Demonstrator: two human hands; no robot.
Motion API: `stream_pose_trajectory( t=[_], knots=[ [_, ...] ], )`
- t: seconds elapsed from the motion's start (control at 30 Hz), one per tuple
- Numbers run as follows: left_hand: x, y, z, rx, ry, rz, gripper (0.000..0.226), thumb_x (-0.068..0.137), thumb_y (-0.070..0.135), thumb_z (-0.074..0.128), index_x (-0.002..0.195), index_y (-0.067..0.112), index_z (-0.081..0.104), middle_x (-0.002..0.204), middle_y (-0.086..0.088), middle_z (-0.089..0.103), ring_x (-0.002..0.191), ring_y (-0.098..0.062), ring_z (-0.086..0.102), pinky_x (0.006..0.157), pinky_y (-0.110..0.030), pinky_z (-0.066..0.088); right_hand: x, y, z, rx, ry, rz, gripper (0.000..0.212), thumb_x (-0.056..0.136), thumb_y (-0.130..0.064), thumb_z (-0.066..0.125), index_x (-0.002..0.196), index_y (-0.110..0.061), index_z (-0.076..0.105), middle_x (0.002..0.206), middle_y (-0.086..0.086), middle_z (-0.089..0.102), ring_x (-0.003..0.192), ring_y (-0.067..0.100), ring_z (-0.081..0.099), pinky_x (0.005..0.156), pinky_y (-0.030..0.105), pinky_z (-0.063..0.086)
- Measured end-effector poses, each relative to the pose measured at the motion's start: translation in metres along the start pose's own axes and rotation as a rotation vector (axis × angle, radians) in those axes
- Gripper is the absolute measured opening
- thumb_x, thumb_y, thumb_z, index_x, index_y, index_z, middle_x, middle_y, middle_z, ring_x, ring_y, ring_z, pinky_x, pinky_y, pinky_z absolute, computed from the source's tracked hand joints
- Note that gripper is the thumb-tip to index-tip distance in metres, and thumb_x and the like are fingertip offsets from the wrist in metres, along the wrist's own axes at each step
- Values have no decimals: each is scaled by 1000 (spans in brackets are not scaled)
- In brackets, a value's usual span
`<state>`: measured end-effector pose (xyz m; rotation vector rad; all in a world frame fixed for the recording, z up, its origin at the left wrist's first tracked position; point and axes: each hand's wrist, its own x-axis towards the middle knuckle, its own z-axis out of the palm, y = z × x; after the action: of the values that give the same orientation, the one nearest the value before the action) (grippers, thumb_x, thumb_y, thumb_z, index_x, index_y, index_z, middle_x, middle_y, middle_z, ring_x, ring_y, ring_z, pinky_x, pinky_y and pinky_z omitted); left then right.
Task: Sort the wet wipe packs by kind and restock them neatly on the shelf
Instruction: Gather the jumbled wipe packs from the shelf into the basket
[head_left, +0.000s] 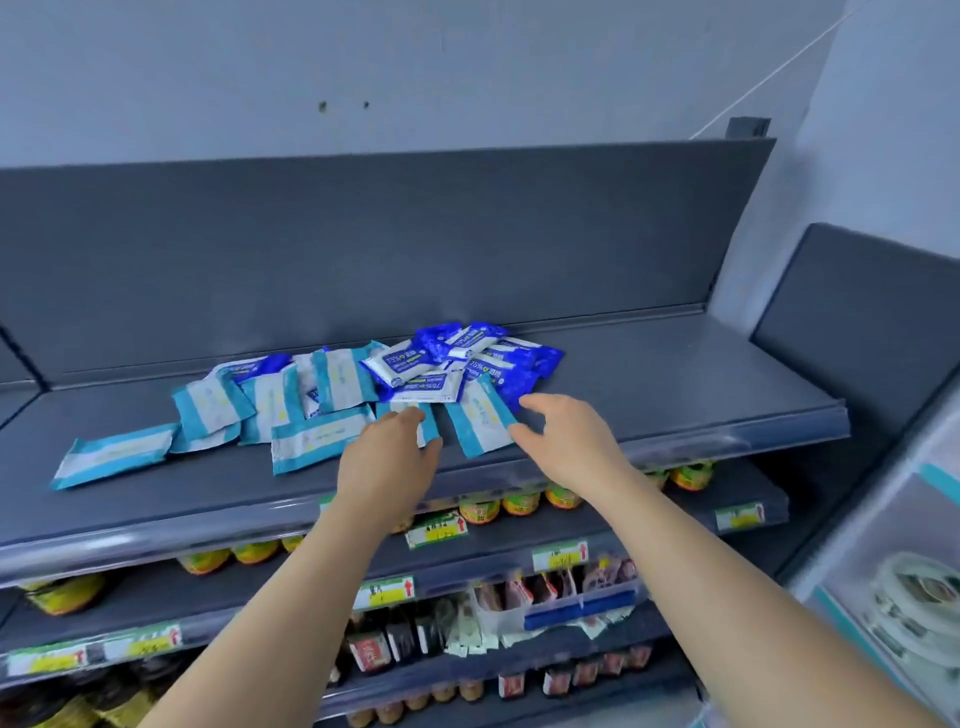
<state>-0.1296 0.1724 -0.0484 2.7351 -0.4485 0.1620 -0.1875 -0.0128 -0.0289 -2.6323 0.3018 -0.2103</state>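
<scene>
Head view, near to far. Lower tiers hold jars (519, 504) and price tags (436, 527), not part of the job. Both forearms reach up to the top shelf (675, 384).

The left hand (387, 452) has its fingers bent down over a teal pack (430, 428) and its thumb at the pack's near edge. Whether that is a real pinch cannot be told, since the hand hides most of the pack. The right hand (566, 441) is spread and holds nothing, with its thumb just beside a second teal pack (480, 421).

All the wipes lie loose mid-shelf. The teal packs (311, 439) are scattered left and front, with one stray pack (111, 457) far left. The dark blue packs (498, 358) are heaped behind and to the right, overlapping the teal ones.

Step in hand, as a judgement: pulling the front teal packs out.

- Slide each one toward the shelf lip before lifting, so the blue heap resting on top doesn't tumble.
- Grip by the long edges; the film looks slippery.
- Stack teal left and blue right, with labels facing one way.

The grey back panel (363, 249) is behind.
</scene>
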Motion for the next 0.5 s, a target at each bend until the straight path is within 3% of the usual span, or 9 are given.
stream_pose_trajectory(
  t=[0.13, 0.23, 0.37, 0.5],
  knots=[
    [43, -11, 23, 7, -55, -84, 45, 96, 38, 51, 136, 17, 46, 131, -7, 55, 118, -28, 52, 89, -41, 49, 55, 11, 29, 19, -91, 53, 36, 91, -37, 56, 120, -16, 56, 123, 4, 61, 111, 25, 57, 85, 37, 49],
    [76, -20, 33, 15, -80, -95, 44, 95, 33, 52, 135, 16, 46, 132, -8, 53, 117, -29, 52, 89, -40, 49, 89, 15, 53, 31, -146, 85, 32, 86, -40, 63, 102, -16, 49, 111, 6, 61, 103, 28, 58, 72, 34, 44],
    [115, -29, 47, 20, -101, -20, 46, 93, 28, 56, 136, 18, 48, 136, -5, 53, 119, -28, 53, 90, -38, 48, 125, 14, 69, 125, -172, 148, 51, 74, -35, 77, 114, -16, 51, 111, 2, 60, 102, 26, 59, 75, 33, 47],
    [146, -34, 55, 174, -72, 54, 27, 95, 29, 51, 120, 23, 61, 125, 0, 61, 110, -24, 58, 85, -33, 47, 154, 26, 63, 211, -178, 213, 28, 73, -30, 77, 90, -14, 60, 86, 0, 59, 75, 21, 56, 59, 29, 40]
  ],
)
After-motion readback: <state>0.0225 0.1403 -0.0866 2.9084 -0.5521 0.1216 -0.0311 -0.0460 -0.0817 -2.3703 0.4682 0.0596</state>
